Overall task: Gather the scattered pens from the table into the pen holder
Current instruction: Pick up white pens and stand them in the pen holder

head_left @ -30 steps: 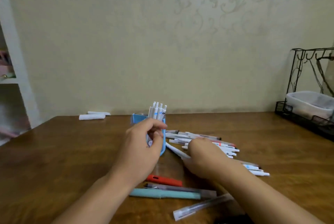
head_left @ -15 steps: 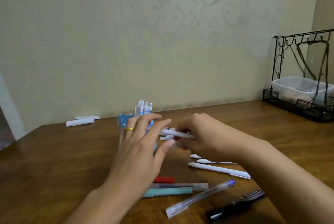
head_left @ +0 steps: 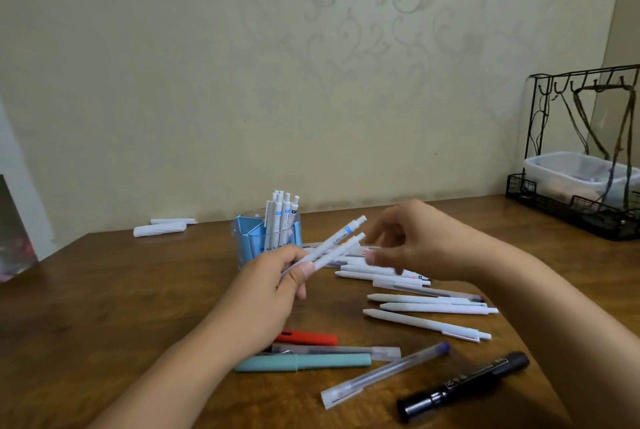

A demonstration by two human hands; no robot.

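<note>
A blue pen holder (head_left: pixel 250 238) stands at the table's middle with several white pens upright in it. My left hand (head_left: pixel 268 293) grips two white pens (head_left: pixel 337 242) that point up and to the right, just in front of the holder. To their right my right hand (head_left: pixel 420 241) hovers with loosely curled fingers and holds nothing. Under and beyond it lie several white pens (head_left: pixel 429 307). Nearer me lie a red pen (head_left: pixel 308 338), a teal pen (head_left: pixel 304 362), a clear grey pen (head_left: pixel 339 350), a clear blue-capped pen (head_left: pixel 384 375) and a black marker (head_left: pixel 464 385).
A black wire rack (head_left: pixel 581 217) with a clear plastic box (head_left: pixel 568 174) stands at the back right corner. Two rolled white papers (head_left: pixel 162 227) lie at the back left by the wall. The wooden table (head_left: pixel 104 307) shows bare wood at the left.
The pens passed from my right hand to my left, which now holds two tilted up. My right hand let go and drew back to the right. The view shifted.
</note>
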